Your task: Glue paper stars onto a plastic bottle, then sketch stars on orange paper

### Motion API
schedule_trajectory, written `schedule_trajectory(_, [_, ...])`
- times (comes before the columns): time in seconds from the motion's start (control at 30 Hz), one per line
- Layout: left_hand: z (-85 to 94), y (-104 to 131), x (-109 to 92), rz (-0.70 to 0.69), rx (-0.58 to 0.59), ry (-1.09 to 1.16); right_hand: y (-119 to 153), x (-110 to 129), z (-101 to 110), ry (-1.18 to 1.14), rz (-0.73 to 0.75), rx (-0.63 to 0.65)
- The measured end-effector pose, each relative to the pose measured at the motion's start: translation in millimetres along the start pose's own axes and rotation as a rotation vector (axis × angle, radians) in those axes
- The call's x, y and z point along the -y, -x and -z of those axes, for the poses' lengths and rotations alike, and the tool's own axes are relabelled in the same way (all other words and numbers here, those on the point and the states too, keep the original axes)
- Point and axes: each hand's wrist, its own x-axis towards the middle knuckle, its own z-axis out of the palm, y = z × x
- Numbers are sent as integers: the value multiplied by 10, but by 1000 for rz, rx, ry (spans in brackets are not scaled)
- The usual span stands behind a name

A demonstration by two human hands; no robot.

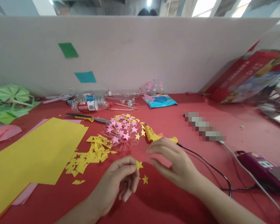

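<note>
Between the thumb and fingers of my left hand [123, 177] is a small yellow paper star [139, 165]. My right hand [171, 160] is raised to the right of it, thumb and fingers apart, with nothing between them. Just beyond that hand lies a yellow glue gun [151, 133], its back end partly hidden by the fingers. Past both hands sits a clear plastic flower-like piece covered with pink stars [120, 127] and some yellow ones. Another yellow star [145, 179] lies on the red table, right of my left fingertips.
Yellow scraps with star cutouts [98, 149] and yellow sheets [46, 149] lie to the left. Behind are a box cutter [84, 117], plastic bottles [91, 105] and a blue wipes packet [163, 101]. Cords and a purple device [261, 168] are on the right.
</note>
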Motion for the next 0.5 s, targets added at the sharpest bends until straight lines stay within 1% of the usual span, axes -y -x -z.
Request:
schedule_trajectory(0.07, [-9, -9, 6, 41, 19, 63, 5, 120, -57, -127, 19, 30])
schedule_trajectory(0.13, [-16, -11, 9, 70, 45, 109, 16, 166, -105, -189, 8, 37])
schedule_trajectory(0.33, [-24, -19, 18, 108, 91, 141, 29, 137, -144, -229, -12, 58])
schedule_trajectory(0.43, [-20, -34, 34, 125, 88, 86, 16, 141, -128, -230, -39, 49])
schedule_trajectory(0.5, [-10, -29, 32, 86, 40, -56, -15, 150, -78, -205, -55, 35])
